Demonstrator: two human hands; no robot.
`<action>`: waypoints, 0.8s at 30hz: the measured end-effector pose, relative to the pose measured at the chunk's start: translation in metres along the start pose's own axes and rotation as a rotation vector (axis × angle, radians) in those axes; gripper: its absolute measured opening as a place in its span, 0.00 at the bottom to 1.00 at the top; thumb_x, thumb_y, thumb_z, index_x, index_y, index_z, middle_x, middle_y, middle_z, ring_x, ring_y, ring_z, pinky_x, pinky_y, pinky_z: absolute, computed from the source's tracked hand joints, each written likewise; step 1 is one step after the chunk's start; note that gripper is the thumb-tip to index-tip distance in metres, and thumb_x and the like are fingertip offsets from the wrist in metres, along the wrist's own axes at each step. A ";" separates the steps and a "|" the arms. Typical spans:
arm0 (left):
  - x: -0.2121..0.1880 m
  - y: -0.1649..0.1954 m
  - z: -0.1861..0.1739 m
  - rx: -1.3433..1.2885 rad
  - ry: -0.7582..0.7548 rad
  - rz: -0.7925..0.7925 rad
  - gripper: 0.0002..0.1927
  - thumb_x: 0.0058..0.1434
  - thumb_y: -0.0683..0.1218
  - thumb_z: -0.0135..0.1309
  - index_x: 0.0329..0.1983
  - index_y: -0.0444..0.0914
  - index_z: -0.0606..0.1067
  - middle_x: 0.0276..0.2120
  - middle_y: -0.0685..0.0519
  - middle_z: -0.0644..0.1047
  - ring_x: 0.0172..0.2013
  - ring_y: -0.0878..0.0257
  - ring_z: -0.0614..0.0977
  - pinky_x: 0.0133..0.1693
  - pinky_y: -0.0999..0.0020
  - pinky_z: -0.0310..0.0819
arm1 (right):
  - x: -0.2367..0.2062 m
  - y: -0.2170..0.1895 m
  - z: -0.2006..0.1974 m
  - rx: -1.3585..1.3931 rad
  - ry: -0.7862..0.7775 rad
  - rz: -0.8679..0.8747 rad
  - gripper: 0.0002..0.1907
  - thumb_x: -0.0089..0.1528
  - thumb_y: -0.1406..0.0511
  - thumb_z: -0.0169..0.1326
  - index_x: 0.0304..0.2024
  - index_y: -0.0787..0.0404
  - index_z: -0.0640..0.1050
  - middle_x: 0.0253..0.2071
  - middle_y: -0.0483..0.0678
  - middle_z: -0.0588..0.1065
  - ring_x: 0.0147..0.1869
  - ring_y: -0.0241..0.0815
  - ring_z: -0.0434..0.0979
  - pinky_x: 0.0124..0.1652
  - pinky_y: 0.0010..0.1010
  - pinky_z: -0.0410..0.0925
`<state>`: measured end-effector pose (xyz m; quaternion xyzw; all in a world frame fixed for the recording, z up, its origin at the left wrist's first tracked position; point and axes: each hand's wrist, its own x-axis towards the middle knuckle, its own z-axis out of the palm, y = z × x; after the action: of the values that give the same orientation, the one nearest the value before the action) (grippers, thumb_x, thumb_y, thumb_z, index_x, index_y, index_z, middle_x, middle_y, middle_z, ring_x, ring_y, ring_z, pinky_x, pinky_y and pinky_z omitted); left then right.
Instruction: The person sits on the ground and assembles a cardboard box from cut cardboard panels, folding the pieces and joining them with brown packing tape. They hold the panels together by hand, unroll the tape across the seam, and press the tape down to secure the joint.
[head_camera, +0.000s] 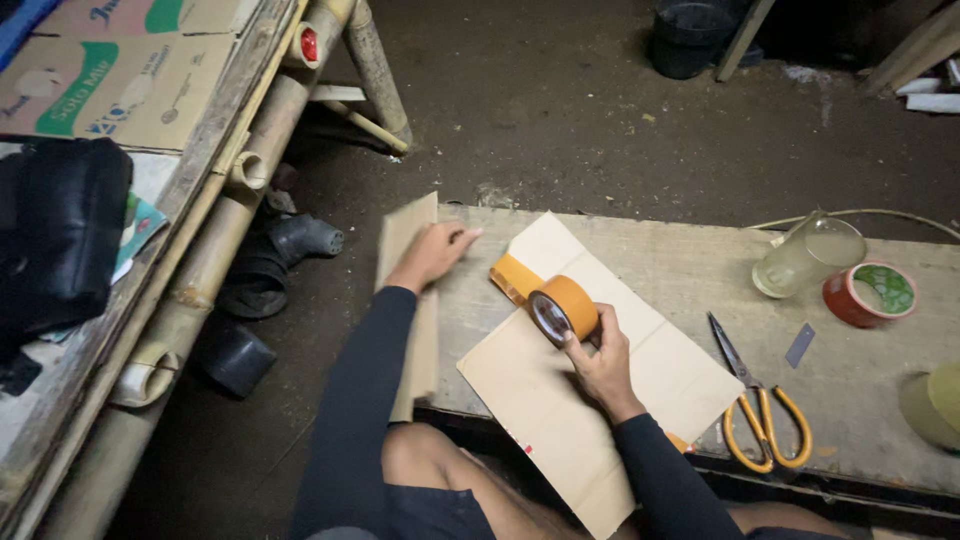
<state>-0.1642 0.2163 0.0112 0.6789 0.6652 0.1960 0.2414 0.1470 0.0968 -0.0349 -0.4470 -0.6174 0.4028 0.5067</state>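
- Gripping the tape roll (565, 308) with my right hand (600, 362): the fingers close around its rim, and the roll stands on edge with its open core facing the camera.
- A strip of orange tape (512, 276) runs from the roll up and to the left of the grip, and lies flat on the card.
- The card (590, 385), a pale brown sheet, sits directly under the grip and extends toward me past the bench edge.
- My left hand (432, 254) is well to the left of the grip, palm down, fingers spread and pressing flat; it clasps nothing.
- Under that hand lies a second card strip (410, 300), overhanging the left end of the bench.
- The bench (700, 260), a worn wooden board, carries everything listed here.
- Right of the grip, just off the card, lie scissors (760, 400) with orange handles, blades pointing away from me.
- Beyond the scissors, a small grey blade-like piece (800, 345) lies flat.
- Further right and up from the grip stand a clear glass (808, 256) and, touching or just beside it, a red tape roll (868, 293).
- Far left of the grip, a bamboo frame (215, 240) holds cardboard boxes (120, 80) and a black bag (60, 235).
- Black rubber boots (275, 255) lie on the dirt floor (560, 110) below that frame.
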 end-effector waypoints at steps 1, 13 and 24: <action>0.002 0.006 0.007 -0.031 -0.043 -0.064 0.28 0.68 0.65 0.53 0.36 0.36 0.83 0.29 0.48 0.80 0.32 0.56 0.81 0.42 0.55 0.78 | 0.000 -0.002 0.001 0.013 -0.003 -0.011 0.22 0.60 0.68 0.58 0.55 0.67 0.68 0.47 0.54 0.78 0.52 0.39 0.80 0.53 0.30 0.72; 0.006 0.024 0.062 -0.594 -0.025 -0.180 0.14 0.59 0.49 0.63 0.33 0.31 0.84 0.24 0.49 0.83 0.22 0.69 0.82 0.24 0.73 0.76 | 0.020 -0.029 0.001 -0.166 -0.114 -0.007 0.27 0.55 0.69 0.63 0.56 0.65 0.74 0.45 0.52 0.81 0.46 0.40 0.82 0.46 0.31 0.74; 0.011 0.022 0.063 -0.877 -0.055 -0.338 0.11 0.64 0.47 0.57 0.39 0.34 0.82 0.29 0.53 0.83 0.26 0.69 0.84 0.28 0.72 0.81 | 0.030 -0.024 0.021 -0.209 -0.080 -0.026 0.23 0.54 0.68 0.63 0.51 0.66 0.73 0.40 0.54 0.80 0.43 0.39 0.81 0.45 0.31 0.72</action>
<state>-0.1094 0.2232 -0.0271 0.3997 0.6142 0.3986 0.5515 0.1199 0.1185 -0.0080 -0.4730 -0.6816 0.3471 0.4373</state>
